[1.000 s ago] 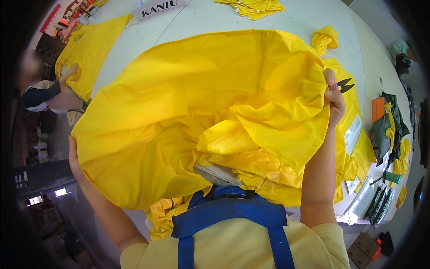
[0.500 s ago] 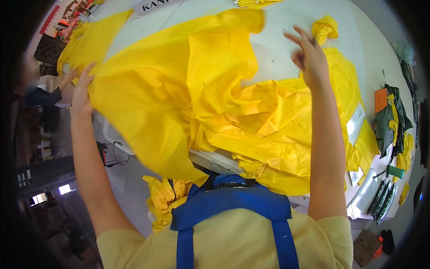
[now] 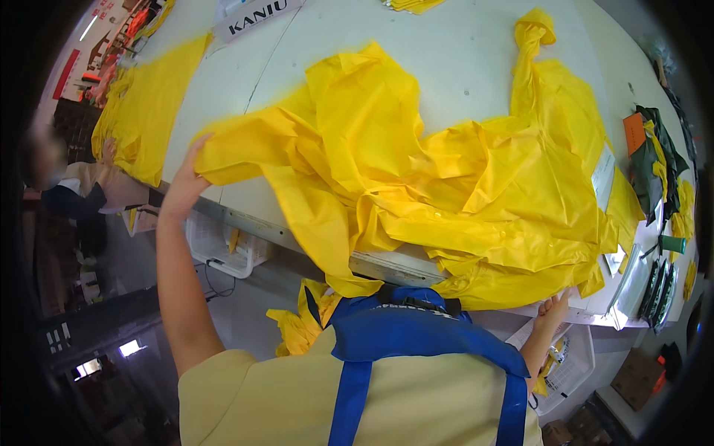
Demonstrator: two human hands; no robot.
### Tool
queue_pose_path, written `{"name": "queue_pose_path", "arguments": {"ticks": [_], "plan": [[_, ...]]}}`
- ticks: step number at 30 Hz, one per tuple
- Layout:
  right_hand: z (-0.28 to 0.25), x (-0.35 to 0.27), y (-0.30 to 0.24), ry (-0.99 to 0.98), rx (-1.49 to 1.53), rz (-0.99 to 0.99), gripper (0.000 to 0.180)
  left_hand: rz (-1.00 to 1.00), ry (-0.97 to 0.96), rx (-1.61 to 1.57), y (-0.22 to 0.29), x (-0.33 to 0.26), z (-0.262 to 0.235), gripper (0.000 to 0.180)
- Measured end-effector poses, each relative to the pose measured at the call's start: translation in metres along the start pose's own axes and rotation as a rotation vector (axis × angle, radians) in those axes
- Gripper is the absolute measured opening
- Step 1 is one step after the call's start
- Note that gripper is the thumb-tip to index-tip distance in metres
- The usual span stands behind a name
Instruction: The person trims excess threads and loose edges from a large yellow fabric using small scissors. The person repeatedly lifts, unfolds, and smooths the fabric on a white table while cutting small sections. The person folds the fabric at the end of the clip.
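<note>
A crumpled yellow raincoat (image 3: 483, 186) spreads across the white table and hangs over its near edge. Snap buttons run along its near part. My left hand (image 3: 186, 182) grips a corner of it at the left, with the cloth stretched from the fingers toward the middle. Down at the near right edge of the table, my right hand (image 3: 552, 311) has curled fingers at the raincoat's hem. The fingertips there are small and partly hidden. A twisted end of the yellow cloth (image 3: 534, 33) lies at the far right.
Another yellow sheet (image 3: 160, 104) lies at the far left, where a person (image 3: 78, 186) works. A sign (image 3: 253, 18) stands at the back. White baskets (image 3: 227, 245) sit below the table edge. On the right are dark garments (image 3: 654, 163) and a green roll (image 3: 672, 244).
My left hand has come right and lower with the raincoat's corner, and the raised cloth has settled. My right hand has swung from the far right down to the near table edge, its fingers now curled.
</note>
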State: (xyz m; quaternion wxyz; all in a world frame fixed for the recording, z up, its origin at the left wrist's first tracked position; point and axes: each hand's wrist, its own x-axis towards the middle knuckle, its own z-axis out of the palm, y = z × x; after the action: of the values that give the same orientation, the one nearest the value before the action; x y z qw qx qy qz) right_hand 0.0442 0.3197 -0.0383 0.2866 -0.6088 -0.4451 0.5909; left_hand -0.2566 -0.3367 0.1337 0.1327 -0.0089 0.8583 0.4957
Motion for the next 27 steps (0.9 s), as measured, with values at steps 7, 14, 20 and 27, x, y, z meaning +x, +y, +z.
{"name": "queue_pose_path", "arguments": {"ticks": [7, 14, 20, 27], "plan": [[0.052, -0.04, -0.049, 0.024, 0.347, -0.39, 0.04, 0.567, 0.152, 0.806, -0.033, 0.036, -0.008, 0.033], [0.041, 0.069, -0.365, -0.196, -0.009, -0.69, 0.033, 0.271, 0.313, -0.252, 0.052, 0.17, -0.175, 0.035], [0.044, -0.037, -0.23, -0.576, 0.266, -0.391, 0.027, -0.351, 0.067, 0.092, -0.044, 0.153, -0.145, 0.046], [0.065, -0.084, 0.032, -0.483, 0.489, 0.321, 0.027, -0.22, -0.054, -0.507, -0.11, 0.105, -0.088, 0.034]]}}
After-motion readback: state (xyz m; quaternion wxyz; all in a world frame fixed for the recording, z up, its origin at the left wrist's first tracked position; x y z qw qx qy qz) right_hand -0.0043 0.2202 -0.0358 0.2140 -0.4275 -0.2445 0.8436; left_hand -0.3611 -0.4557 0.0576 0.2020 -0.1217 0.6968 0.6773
